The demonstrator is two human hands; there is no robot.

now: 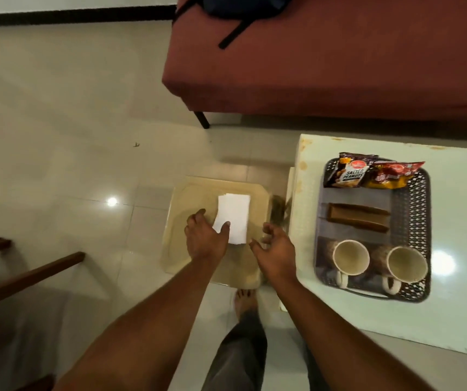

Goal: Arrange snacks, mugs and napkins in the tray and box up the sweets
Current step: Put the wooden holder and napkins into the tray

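A stack of white napkins point(233, 217) lies on a low beige stool point(187, 221). My left hand point(205, 238) rests on the stack's near left corner, thumb on top of it. My right hand point(276, 253) hovers open just right of the stack, holding nothing. On the white table point(458, 235) to the right sits a dark perforated tray point(421, 221). It holds a salted peanuts packet point(349, 172), a red and yellow snack packet point(393, 174), a brown box point(357, 220) and two cream mugs point(350, 258) point(407, 263).
A red upholstered bench point(325, 66) with a dark bag point(240, 7) stands behind the stool and table. Wooden chair parts point(26, 275) show at the lower left. My leg and bare foot point(245, 301) are below the stool on the tiled floor.
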